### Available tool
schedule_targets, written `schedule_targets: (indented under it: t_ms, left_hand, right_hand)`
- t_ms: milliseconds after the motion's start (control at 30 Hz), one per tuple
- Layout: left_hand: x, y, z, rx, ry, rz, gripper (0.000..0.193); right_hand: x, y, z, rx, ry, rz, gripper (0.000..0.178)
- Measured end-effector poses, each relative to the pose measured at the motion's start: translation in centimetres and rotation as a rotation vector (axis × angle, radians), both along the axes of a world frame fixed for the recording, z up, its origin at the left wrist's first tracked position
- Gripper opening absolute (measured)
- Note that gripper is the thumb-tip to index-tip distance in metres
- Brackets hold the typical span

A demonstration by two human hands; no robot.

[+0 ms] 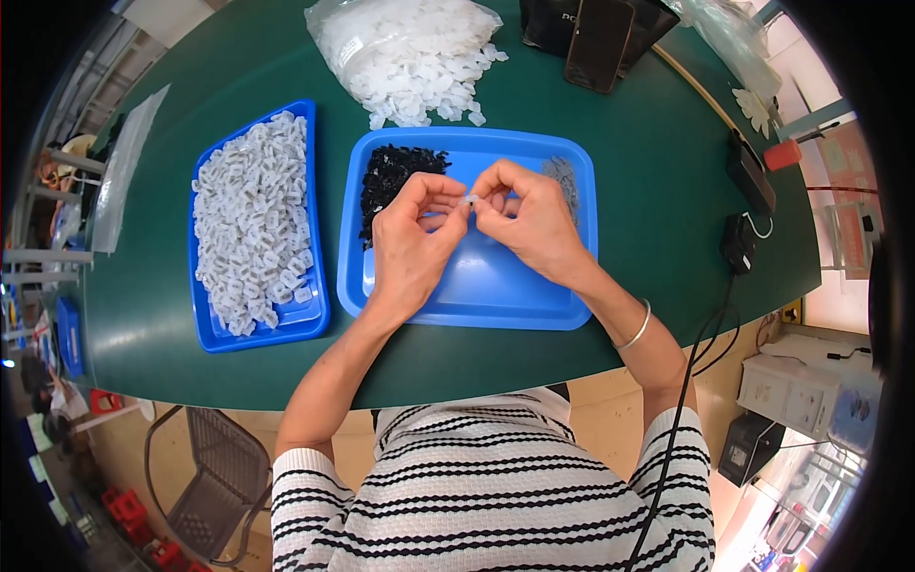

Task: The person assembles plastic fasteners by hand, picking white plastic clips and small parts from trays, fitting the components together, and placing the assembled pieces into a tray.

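The left hand (415,234) and right hand (534,214) pinch a tiny whitish piece (471,200) between their fingertips, over the light-blue plastic tray (505,300), maybe to catch drops. Small black bits (405,164) and thin grey bits (562,181) sit apart there, likely to stop mixing. Beyond, a clear plastic bag (353,38) spills flat white pieces (434,86).

Tray (481,297) bare at near middle, left hand (412,234) and right hand (534,217) over its centre, black pieces (393,173) left, grey pieces (562,179) right, narrow gap to bin (262,340), bag (367,43) beyond, table (672,172) open rightward
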State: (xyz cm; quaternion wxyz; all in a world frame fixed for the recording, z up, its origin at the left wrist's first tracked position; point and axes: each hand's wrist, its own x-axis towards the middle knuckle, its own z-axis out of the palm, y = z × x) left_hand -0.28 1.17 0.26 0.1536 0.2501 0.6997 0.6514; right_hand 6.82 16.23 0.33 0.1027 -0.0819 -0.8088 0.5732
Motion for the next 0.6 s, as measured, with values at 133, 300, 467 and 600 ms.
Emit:
schedule_targets:
  t_ms: [133, 300, 467, 600]
  left_hand:
    - [-0.4, 0.1, 0.4, -0.148, 0.188, -0.051, 0.02]
    - [-1.6, -1.0, 0.1, -0.156, 0.079, -0.109, 0.016]
    - [-2.0, -1.6, 0.0, -0.113, -0.071, -0.125, 0.012]
    - [-1.7, -1.5, 0.3, -0.183, -0.021, -0.126, 0.01]
  right_hand:
    - [0.1, 0.5, 0.7, 0.214, 0.086, 0.018, 0.009]
    - [0.9, 5.4, 3.7, 0.206, -0.065, 0.079, 0.017]
    - [4.0, 4.5, 2.1, 0.703, 0.082, 0.214, 0.012]
    - [4.3, 3.4, 0.8, 0.799, 0.114, 0.154, 0.012]
